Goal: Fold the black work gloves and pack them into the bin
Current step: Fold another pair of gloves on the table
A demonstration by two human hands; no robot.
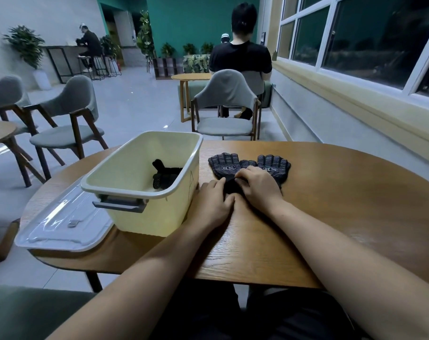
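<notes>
Right of the bin [150, 217], gloves [273, 168] point away from us; right hand [257, 186] pinches their cuffs, left hand [213, 202] grip unclear.

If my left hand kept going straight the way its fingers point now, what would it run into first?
The bunched cuffs of the black gloves, which the left hand seems to touch; just beyond them is the right hand. Depth is hard to judge.
</notes>
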